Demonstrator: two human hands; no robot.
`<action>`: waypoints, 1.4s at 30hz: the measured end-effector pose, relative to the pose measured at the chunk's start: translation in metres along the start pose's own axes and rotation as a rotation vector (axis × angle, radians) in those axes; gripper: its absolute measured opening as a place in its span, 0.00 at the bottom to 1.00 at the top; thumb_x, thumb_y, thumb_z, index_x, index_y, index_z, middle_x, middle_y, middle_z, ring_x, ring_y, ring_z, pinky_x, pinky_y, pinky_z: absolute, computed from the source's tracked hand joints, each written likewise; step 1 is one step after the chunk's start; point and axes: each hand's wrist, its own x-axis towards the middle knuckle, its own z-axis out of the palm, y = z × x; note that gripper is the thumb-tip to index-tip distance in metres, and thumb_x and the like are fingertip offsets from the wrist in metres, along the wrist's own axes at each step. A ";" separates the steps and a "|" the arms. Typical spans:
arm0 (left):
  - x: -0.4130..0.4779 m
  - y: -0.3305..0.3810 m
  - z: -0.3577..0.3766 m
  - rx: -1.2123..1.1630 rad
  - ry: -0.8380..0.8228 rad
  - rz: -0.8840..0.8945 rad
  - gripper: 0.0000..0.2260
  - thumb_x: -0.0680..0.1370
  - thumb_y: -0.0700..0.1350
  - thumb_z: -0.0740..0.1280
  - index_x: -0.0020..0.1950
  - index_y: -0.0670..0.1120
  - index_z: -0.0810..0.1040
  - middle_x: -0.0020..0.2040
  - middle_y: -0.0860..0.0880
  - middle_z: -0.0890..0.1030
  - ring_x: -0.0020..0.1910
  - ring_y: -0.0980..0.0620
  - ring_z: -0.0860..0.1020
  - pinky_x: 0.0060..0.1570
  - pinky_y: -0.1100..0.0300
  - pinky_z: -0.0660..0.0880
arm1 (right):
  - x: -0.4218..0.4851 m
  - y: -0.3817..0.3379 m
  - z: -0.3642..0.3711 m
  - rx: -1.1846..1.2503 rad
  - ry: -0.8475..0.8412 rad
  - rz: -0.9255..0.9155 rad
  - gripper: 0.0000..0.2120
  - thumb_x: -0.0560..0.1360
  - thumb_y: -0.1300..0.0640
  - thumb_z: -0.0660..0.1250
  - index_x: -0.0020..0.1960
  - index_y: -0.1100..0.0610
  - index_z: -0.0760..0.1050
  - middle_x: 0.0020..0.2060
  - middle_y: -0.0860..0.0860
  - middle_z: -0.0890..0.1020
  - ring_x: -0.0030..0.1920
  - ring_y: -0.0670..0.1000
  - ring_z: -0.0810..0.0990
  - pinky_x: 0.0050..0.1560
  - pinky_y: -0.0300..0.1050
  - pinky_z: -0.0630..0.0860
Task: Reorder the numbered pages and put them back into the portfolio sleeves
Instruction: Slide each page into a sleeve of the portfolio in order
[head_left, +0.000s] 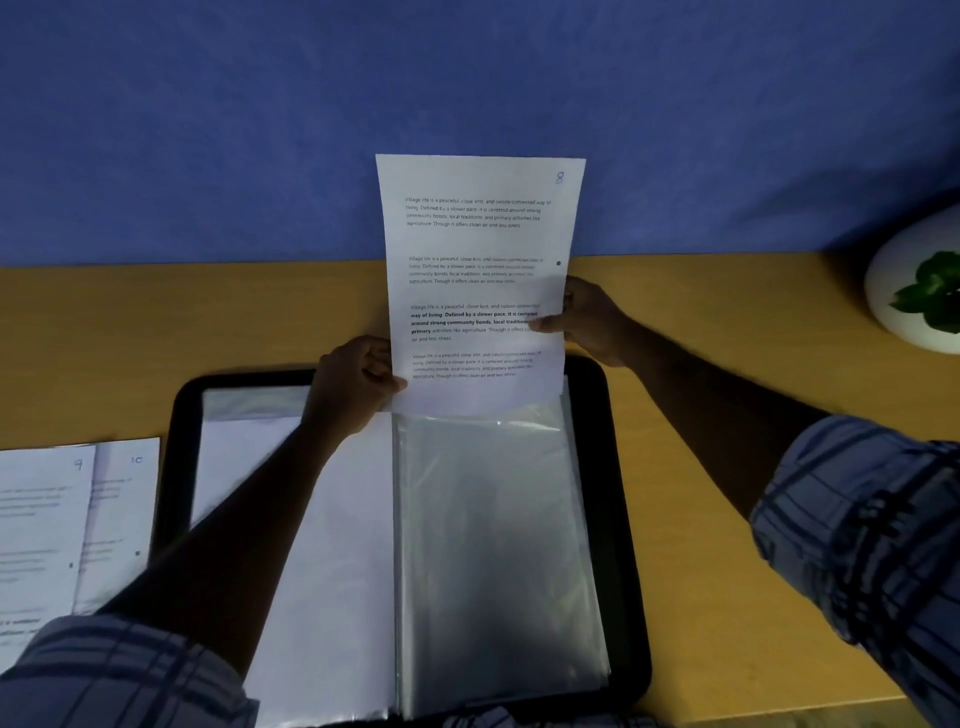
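Both on page (478, 234): left hand (353, 387), right hand (592, 318)

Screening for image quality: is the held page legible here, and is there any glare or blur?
Head view: dim, bluish light; page 8 is sharp, number and bold lines readable; head view, left edge: page 9 and page 10 are blurred; head view: soft glare on the clear sleeve.

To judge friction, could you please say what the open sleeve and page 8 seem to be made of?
The sleeve looks like thin clear plastic, glossy, with wrinkled highlights. The page 8 is likely plain matte paper: white, printed, no glare.
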 end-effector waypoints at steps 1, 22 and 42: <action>-0.001 -0.001 0.000 -0.018 0.009 -0.013 0.17 0.70 0.43 0.78 0.57 0.44 0.79 0.54 0.50 0.85 0.48 0.53 0.83 0.48 0.51 0.83 | -0.002 0.001 0.000 -0.011 0.025 0.036 0.30 0.69 0.70 0.75 0.68 0.61 0.70 0.62 0.56 0.79 0.56 0.52 0.82 0.52 0.48 0.82; -0.018 0.019 0.018 -0.090 0.210 -0.007 0.22 0.70 0.41 0.78 0.61 0.43 0.74 0.54 0.47 0.82 0.47 0.51 0.80 0.49 0.54 0.80 | -0.024 0.029 0.012 -0.443 0.163 -0.109 0.25 0.68 0.62 0.78 0.62 0.60 0.76 0.59 0.54 0.82 0.53 0.50 0.81 0.41 0.34 0.78; -0.029 0.094 0.093 0.253 -0.173 0.367 0.11 0.81 0.52 0.63 0.54 0.48 0.81 0.54 0.51 0.83 0.55 0.50 0.78 0.59 0.51 0.66 | -0.024 0.030 0.008 -0.578 -0.023 -0.158 0.29 0.64 0.58 0.81 0.63 0.55 0.76 0.59 0.52 0.83 0.55 0.49 0.81 0.49 0.39 0.79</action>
